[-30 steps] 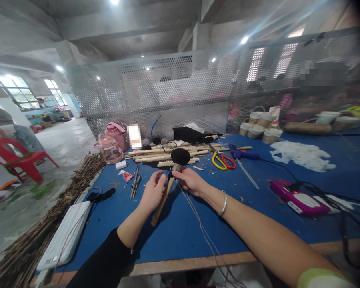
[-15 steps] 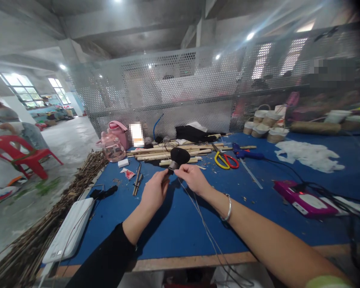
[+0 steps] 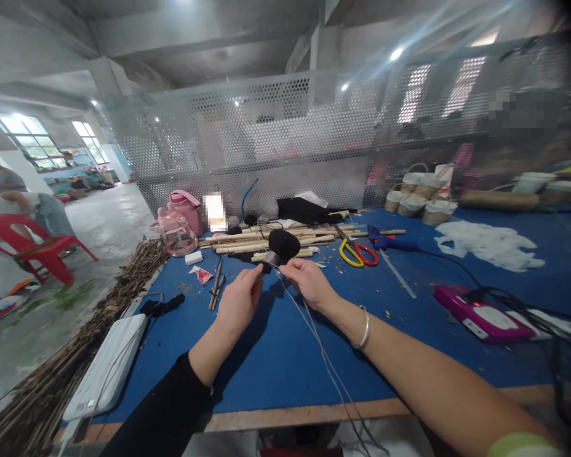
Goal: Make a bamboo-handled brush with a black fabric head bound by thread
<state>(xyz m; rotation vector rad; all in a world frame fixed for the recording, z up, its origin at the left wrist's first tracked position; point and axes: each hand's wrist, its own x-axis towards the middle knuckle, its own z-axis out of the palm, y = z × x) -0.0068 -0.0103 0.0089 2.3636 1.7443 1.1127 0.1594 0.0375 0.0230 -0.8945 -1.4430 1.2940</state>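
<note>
My left hand is closed around the lower end of a black round-headed piece, held up over the blue table. A grey band shows at the piece's narrow neck, just beneath the head. My right hand pinches a thin grey cord right beside that neck, thumb against fingers. Strands of the cord trail from the pinch down past the table's front edge. The fingers hide the piece's lower end and part of the cord.
Behind my hands lie pale wooden sticks, scissors and a blue glue gun. A white power bank is at the left, beside bundled dry twigs. On the right are a magenta device with cables and white gloves.
The black piece has tilted slightly between my hands, its head shifting a little left and up. The cord strands have swung slightly left near the table edge. Both hands keep their grip.
</note>
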